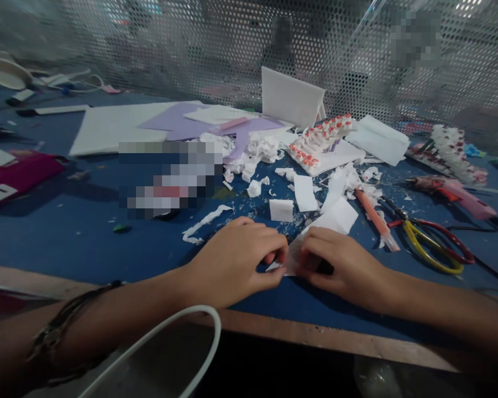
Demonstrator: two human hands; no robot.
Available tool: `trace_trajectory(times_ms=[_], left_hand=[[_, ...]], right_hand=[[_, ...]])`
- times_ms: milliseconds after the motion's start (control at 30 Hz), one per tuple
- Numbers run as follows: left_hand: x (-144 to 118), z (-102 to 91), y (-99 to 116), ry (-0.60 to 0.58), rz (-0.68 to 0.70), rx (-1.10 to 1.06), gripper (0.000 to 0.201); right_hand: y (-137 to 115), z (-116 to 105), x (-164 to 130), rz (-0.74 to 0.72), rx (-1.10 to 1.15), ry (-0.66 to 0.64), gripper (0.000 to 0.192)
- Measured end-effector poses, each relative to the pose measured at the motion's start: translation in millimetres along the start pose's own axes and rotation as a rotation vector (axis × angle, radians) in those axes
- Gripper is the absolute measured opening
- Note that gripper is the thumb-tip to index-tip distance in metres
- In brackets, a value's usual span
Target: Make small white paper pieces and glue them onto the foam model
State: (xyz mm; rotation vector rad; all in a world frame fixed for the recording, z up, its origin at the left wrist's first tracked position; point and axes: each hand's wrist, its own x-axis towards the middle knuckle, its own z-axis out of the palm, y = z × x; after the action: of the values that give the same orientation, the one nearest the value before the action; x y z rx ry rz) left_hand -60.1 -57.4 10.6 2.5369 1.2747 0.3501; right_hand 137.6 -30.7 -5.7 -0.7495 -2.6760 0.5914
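My left hand [240, 260] is low in the middle of the head view, its fingers curled and its thumb at the corner of a piece of white paper [292, 258]. Across from it, my right hand [342, 262] pinches the other side of the same paper between thumb and bent fingers. The fingertips partly hide the paper. Just beyond my hands lie small white paper rectangles [281, 210] and a larger loose white sheet [343, 214].
Crumpled white paper scraps [257, 152] and a white piece with orange-red tips [325, 135] lie farther back. On the right are scissors [414, 243], an orange marker-like stick [375, 216] and a pink glue gun [468, 202]. A perforated metal screen [215, 61] borders the back.
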Motion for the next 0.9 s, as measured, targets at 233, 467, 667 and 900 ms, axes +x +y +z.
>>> trace_trajectory(times_ms=[233, 467, 667, 900], left_hand=[[-1.0, -9.1, 0.3, -0.105, 0.068, 0.003, 0.016], [-1.1, -11.8, -1.1, -0.117, 0.116, 0.074, 0.021], [-3.6, -6.4, -1.5, -0.018, 0.279, 0.279, 0.013], [-7.8, -6.1, -0.6, 0.002, 0.382, 0.366, 0.016]], right_hand=[[1.0, -2.2, -1.8, -0.092, 0.025, -0.048, 0.012], [-0.3, -0.8, -1.8, -0.098, 0.017, -0.022, 0.009], [-0.9, -0.4, -2.2, -0.127, -0.061, 0.007, 0.012], [-6.0, -2.1, -1.0, -0.116, -0.127, -0.001, 0.016]])
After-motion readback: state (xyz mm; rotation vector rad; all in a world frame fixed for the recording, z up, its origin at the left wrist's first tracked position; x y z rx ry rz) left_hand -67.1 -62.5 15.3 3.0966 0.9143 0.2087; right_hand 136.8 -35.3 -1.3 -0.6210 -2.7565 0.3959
